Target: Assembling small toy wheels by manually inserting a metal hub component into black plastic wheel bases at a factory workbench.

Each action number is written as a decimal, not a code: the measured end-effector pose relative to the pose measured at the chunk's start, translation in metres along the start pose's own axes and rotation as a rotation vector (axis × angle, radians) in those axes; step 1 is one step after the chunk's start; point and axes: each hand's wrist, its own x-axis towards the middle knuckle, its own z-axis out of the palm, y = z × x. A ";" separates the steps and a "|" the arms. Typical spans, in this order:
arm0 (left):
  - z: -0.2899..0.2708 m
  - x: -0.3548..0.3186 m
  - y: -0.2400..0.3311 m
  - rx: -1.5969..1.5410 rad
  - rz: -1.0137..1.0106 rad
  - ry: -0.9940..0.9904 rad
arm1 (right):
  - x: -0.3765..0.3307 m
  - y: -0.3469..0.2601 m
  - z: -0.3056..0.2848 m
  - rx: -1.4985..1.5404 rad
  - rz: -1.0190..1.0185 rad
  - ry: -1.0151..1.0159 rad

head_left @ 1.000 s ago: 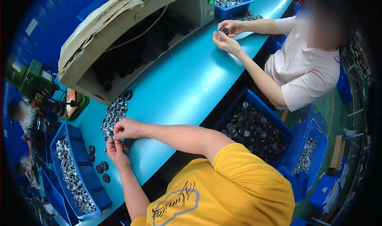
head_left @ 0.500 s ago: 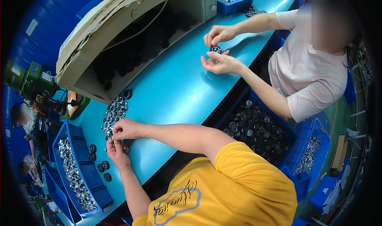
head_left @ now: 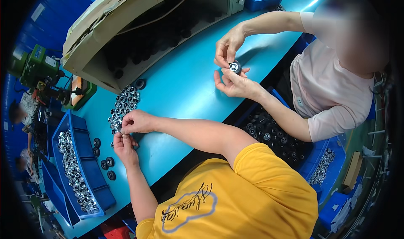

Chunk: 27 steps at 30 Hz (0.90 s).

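Observation:
My left hand point(head_left: 126, 149) and my right hand point(head_left: 139, 122) meet fingertip to fingertip over the blue table, both pinched closed. What sits between them is small and mostly hidden by the fingers; a dark bit shows beside the left palm. Just beyond my hands spreads a pile of small shiny metal parts with dark centres point(head_left: 125, 103). A black wheel point(head_left: 139, 84) lies at the pile's far end. Nearer, to the left of my left forearm, several black wheels point(head_left: 110, 161) lie beside a blue bin point(head_left: 90, 154) of silvery parts.
Across the table a co-worker in a pale shirt holds a black wheel with a silver hub point(head_left: 235, 67). A beige open-fronted housing point(head_left: 94, 49) stands along the far side. At left is a green machine point(head_left: 40, 68); a bin of black wheels point(head_left: 273, 133) sits below the table edge.
The view has shifted a little. My hands stay together in their pinch near the pile. The co-worker's hands have turned the wheel so its silver face shows more.

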 end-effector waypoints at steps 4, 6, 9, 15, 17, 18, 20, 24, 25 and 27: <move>-0.001 0.001 0.001 -0.031 -0.015 0.001 | 0.001 -0.001 0.001 0.003 0.004 -0.005; -0.002 0.002 0.000 -0.035 -0.012 -0.006 | 0.002 0.000 0.000 0.008 0.007 -0.011; -0.004 0.004 -0.001 -0.041 0.001 -0.019 | 0.002 -0.002 -0.001 0.018 -0.002 -0.019; -0.009 0.001 -0.004 0.018 0.003 0.079 | 0.006 -0.004 0.002 -0.065 -0.096 -0.013; -0.006 -0.003 0.004 0.059 -0.030 0.105 | 0.005 -0.005 0.004 -0.039 -0.105 -0.030; -0.005 -0.001 0.005 0.050 -0.023 0.097 | 0.006 -0.007 0.001 -0.023 -0.096 -0.047; -0.005 0.000 0.006 0.026 -0.007 0.080 | 0.008 -0.009 -0.004 -0.023 -0.076 -0.085; -0.010 -0.001 0.009 -0.014 0.012 0.033 | 0.002 -0.030 0.006 -0.018 -0.037 0.014; -0.009 0.000 0.011 0.017 0.069 0.023 | 0.000 -0.033 0.005 -0.042 -0.046 0.063; -0.011 -0.001 0.014 -0.015 0.059 0.037 | 0.003 -0.030 -0.003 -0.257 -0.257 0.304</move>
